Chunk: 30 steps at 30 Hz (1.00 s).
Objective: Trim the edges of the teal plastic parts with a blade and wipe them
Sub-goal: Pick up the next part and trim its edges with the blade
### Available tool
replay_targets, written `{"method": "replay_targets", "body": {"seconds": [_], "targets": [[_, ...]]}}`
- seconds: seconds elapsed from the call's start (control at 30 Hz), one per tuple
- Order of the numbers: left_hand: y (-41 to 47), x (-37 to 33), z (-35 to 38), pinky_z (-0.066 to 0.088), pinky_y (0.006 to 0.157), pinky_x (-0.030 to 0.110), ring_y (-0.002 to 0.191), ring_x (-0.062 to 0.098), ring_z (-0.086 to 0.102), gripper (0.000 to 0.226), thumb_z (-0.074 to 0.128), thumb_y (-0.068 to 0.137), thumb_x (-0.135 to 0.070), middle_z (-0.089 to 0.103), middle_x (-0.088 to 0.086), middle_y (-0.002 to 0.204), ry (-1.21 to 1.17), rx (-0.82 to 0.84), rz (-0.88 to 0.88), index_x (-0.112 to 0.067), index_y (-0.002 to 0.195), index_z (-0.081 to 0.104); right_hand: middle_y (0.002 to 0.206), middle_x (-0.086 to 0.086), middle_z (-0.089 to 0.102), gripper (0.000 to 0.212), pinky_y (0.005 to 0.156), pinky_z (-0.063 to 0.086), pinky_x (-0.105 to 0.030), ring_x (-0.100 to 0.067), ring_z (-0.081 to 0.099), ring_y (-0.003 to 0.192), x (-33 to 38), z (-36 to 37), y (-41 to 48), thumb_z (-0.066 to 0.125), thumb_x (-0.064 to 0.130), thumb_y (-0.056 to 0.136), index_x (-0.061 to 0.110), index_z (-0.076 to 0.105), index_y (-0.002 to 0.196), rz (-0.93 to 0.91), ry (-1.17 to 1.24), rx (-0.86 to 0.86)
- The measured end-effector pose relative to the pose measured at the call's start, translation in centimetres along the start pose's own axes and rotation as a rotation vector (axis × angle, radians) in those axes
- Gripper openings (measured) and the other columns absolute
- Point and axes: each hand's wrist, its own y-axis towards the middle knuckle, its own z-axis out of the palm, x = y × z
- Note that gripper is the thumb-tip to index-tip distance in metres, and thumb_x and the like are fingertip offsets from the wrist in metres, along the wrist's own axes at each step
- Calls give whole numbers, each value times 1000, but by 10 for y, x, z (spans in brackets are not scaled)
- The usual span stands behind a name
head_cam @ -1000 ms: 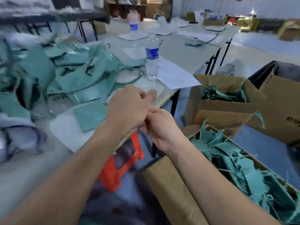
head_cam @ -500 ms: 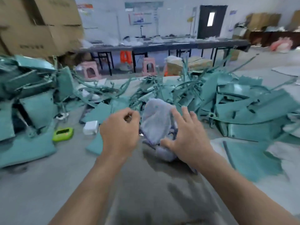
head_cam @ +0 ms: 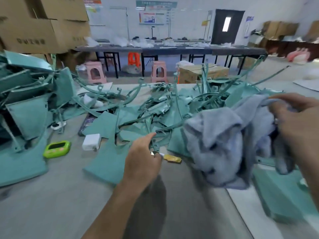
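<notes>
Head view: two bare forearms reached over a grey tabletop crowded with offcuts.
Left hand: near centre, lower fingers curled, forefinger stretched toward the heap; it appeared to grip the blade.
Blade: a small tool with a yellowish handle sticking out to the right of the left hand, low over the tabletop; its cutting end was too small to make out.
Right hand: at the right edge, fingers clenched on the top of the cloth.
Cloth: grey-blue and fluffy, bunched, hanging from the right hand with its lower folds near the tabletop.
Teal plastic parts: a tangled heap of panels and thin curved strips across the middle and far left; one flat panel lay just left of the left hand, another under the cloth at the near right.
Small items: a green timer and a white charger lay side by side, left of the left hand.
Far side: cardboard boxes stacked at far left, pink stools before a long table, and a dark door.
</notes>
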Motion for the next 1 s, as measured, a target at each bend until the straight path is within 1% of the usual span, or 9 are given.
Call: {"method": "replay_targets", "body": {"seconds": [0.1,0.2,0.23,0.3,0.37,0.5,0.57,0.73,1.0], "targets": [[4,4,11,40,110,33,126,18,53,59,71,83,-18,62,-2,135,75,-20,29,-24,140,58,94,-7,75,27,75,56,-42,-33,67,82,-13,10,-10,55,23,93,27,73,113,-269,-423,54],[0,10,21,33,116,33,132,17,48,50,65,89,-22,59,-2,140,156,48,41,-23,139,59,127,-2,69,36,91,50,-40,-29,60,110,-16,46,-39,50,16,98,28,68,127,-364,-881,635],[-3,11,24,30,117,33,134,17,46,48,63,91,-24,58,-2,142,180,66,60,-22,138,60,131,1,65,34,100,45,-42,-26,56,117,-13,51,-42,49,17,99,27,66,127,-402,-938,653],[-6,12,24,31,116,32,130,15,48,43,64,90,-22,61,-4,138,182,55,108,-23,134,64,121,-3,68,29,106,40,-46,-29,55,116,-2,49,-45,52,14,93,21,72,113,-468,-821,374],[0,11,18,38,110,32,120,15,56,42,67,86,-13,69,-4,126,166,-46,143,-23,127,68,99,-3,75,31,91,50,-43,-30,63,98,20,53,-57,52,13,81,23,76,99,-497,-492,114],[11,16,-4,36,103,28,113,13,56,46,69,78,-3,72,-5,117,236,-241,145,-21,120,72,70,0,66,18,52,47,-35,-28,61,64,57,106,-99,52,12,76,19,66,85,-415,-527,726],[12,31,-17,38,106,33,116,18,56,42,67,80,-9,72,-4,119,263,-243,30,-22,119,72,67,-4,55,13,49,35,-34,-28,52,61,53,131,-108,52,1,77,12,58,77,-367,-595,863],[14,79,-51,45,96,42,116,33,57,35,62,89,-34,66,8,128,362,-182,-405,-23,121,70,71,0,45,19,62,36,-33,-30,51,71,31,157,-112,46,-1,85,15,52,75,-329,-608,910],[4,90,-52,42,98,45,126,30,49,72,58,84,-69,49,3,142,502,-52,-478,-24,139,50,97,3,55,17,76,46,-36,-24,55,89,19,155,-120,54,9,89,25,56,95,-233,-578,898]]}}
